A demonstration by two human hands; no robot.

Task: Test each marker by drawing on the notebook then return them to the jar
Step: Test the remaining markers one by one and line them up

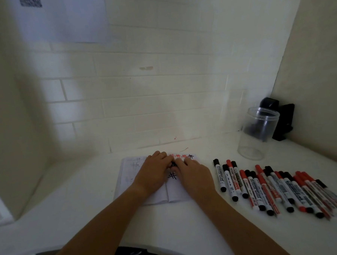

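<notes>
The left hand (156, 170) and the right hand (193, 173) meet over the open notebook (127, 176), fingertips together around a small black marker (173, 164) of which only a dark bit shows between them. Both hands have their fingers curled onto it; whether they are pulling a cap or pushing one on cannot be told, since the fingers hide most of the pen.

Just beyond the fingertips, along the far edge of the page, runs a row of hash marks (182, 156), red ones followed by a black one at the right end. Directly beneath the hands, between the two wrists, sits another black hash mark (172, 175). Fainter pencil-like scribbles show on the page left of the left hand.

To the right of the right hand, a row of whiteboard markers (264, 188) lies on the white table (188, 223), red-capped and black-capped ones side by side, touching or nearly so, spreading away toward the right edge.

Farther off, beyond that row and to the right, the clear plastic jar (258, 132) stands upright with its mouth open. A black object (282, 119) sits in the corner behind it, against the tiled wall (142, 89).
</notes>
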